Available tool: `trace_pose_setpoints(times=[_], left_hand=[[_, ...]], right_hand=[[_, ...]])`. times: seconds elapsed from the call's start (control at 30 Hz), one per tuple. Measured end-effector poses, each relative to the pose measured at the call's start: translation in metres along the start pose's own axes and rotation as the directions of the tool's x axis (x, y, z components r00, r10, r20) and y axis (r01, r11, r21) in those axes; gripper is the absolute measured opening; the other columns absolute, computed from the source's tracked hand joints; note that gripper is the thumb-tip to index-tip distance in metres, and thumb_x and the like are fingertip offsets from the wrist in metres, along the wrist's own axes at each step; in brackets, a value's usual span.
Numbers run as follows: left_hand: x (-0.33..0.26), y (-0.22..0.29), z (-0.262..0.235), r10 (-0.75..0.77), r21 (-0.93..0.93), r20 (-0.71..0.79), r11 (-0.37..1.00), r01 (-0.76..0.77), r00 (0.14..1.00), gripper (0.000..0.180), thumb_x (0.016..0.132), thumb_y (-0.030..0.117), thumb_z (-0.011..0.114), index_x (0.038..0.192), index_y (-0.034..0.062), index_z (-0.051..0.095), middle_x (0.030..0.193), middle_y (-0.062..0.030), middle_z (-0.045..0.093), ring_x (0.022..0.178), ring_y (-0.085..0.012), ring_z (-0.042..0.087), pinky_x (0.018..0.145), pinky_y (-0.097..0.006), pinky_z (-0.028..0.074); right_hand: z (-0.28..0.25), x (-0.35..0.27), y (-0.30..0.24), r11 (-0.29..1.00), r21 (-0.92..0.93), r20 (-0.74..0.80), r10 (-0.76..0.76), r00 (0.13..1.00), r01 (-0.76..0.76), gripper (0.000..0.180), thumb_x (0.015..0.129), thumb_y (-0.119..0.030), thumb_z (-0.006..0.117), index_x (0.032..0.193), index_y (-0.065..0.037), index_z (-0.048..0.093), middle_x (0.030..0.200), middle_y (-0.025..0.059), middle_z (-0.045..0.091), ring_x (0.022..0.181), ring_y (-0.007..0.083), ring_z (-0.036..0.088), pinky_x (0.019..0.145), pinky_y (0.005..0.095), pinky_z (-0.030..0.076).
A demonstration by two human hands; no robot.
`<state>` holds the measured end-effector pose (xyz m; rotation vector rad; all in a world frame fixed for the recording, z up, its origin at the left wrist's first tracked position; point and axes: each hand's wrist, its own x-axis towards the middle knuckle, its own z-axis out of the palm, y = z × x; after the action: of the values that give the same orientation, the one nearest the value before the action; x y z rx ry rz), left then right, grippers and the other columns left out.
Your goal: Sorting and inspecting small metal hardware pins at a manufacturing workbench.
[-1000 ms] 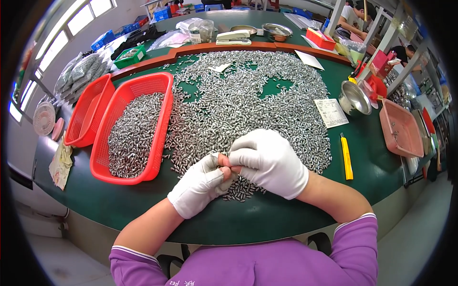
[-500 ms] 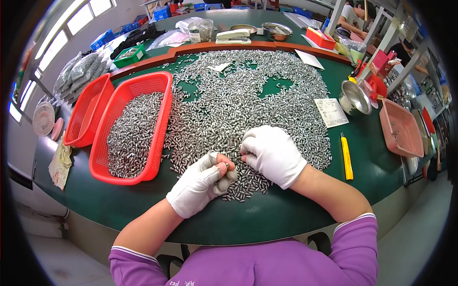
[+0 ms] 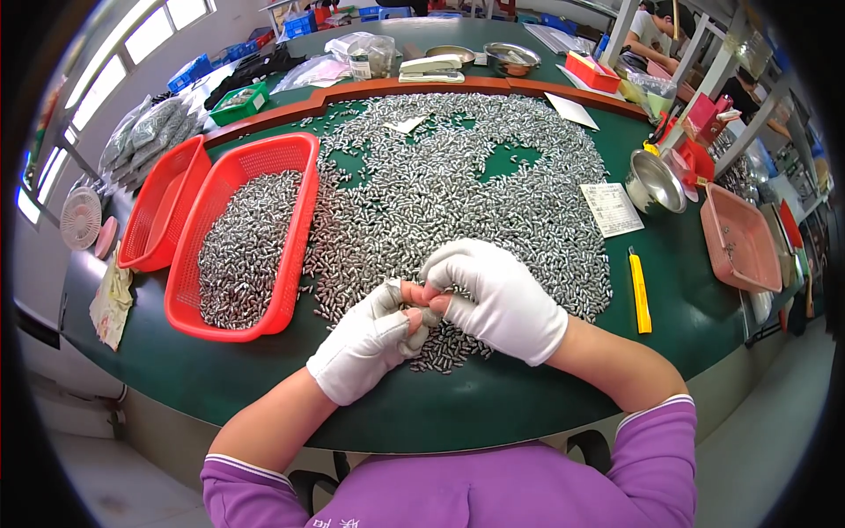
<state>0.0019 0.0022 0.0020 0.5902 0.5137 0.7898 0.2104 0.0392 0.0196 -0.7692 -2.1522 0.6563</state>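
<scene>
In white gloves with bare thumb and fingertips, my two hands meet over the near edge of a wide heap of small silver metal parts (image 3: 528,220). My left hand (image 3: 368,341) is closed, palm turned up, its fingers curled around small metal parts that are mostly hidden now. From the right, my right hand (image 3: 500,299) reaches over with thumb and forefinger pinched against the left fingertips. Whatever sits in that pinch is covered by the fingers. A red plastic basket (image 3: 173,295), partly filled with the same silver parts, stands left of my hands.
Another red basket (image 3: 145,238) stands further left. On the right lie a yellow utility knife (image 3: 640,295), a printed paper slip (image 3: 611,209), a metal bowl (image 3: 655,181) and a pink tray (image 3: 739,238). A raised red-brown ledge (image 3: 387,89) borders the far side; a co-worker (image 3: 651,40) sits beyond.
My right hand has come up off the heap and moved left to the fingertips of my left hand. My left hand has stayed nearly in place, still closed.
</scene>
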Motion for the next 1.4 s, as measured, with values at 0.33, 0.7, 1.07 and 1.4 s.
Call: trace_pose_setpoints(times=[0.33,0.7,1.07,1.4], left_hand=[[-0.001,-0.001,-0.004,-0.037,0.077,-0.090,0.996,0.044,0.995,0.020,0.094,0.019,0.069,0.107,0.0105,0.056,0.100,-0.0009,0.062,0.085,-0.0077,0.059,0.075,-0.020,0.047],[-0.002,-0.001,0.001,0.016,0.172,-0.122,0.985,0.005,0.992,0.019,0.096,0.024,0.066,0.107,0.0105,0.058,0.091,0.0006,0.062,0.071,-0.0061,0.051,0.064,-0.019,0.040],[-0.002,-0.002,-0.001,0.016,0.131,-0.125,0.991,0.000,0.992,0.019,0.092,0.019,0.071,0.102,0.0112,0.057,0.091,-0.0022,0.062,0.073,-0.0086,0.052,0.064,-0.020,0.041],[-0.004,-0.004,0.002,0.038,0.175,-0.161,0.985,-0.009,0.986,0.019,0.091,0.017,0.072,0.100,0.0086,0.058,0.090,-0.0033,0.063,0.071,-0.0085,0.050,0.063,-0.020,0.039]], right_hand=[[0.000,0.002,-0.001,0.975,-0.122,-0.055,-0.191,0.980,0.184,0.016,0.076,-0.007,0.075,0.091,-0.006,0.068,0.091,0.0088,0.067,0.081,0.0297,0.066,0.070,0.0387,0.054],[-0.001,-0.003,0.024,0.865,-0.501,0.120,0.092,0.989,-0.020,0.018,0.078,-0.020,0.072,0.090,-0.008,0.070,0.092,0.0054,0.066,0.087,0.0279,0.065,0.078,0.0395,0.053],[-0.010,0.014,-0.012,0.908,-0.235,-0.051,-0.369,0.928,0.348,0.018,0.067,-0.005,0.075,0.082,-0.007,0.065,0.080,0.0069,0.064,0.065,0.0266,0.063,0.053,0.0360,0.050],[-0.005,0.004,-0.013,0.832,-0.442,-0.010,-0.379,0.925,0.336,0.021,0.064,-0.011,0.075,0.080,-0.007,0.062,0.077,0.0053,0.061,0.065,0.0249,0.062,0.055,0.0367,0.049]])
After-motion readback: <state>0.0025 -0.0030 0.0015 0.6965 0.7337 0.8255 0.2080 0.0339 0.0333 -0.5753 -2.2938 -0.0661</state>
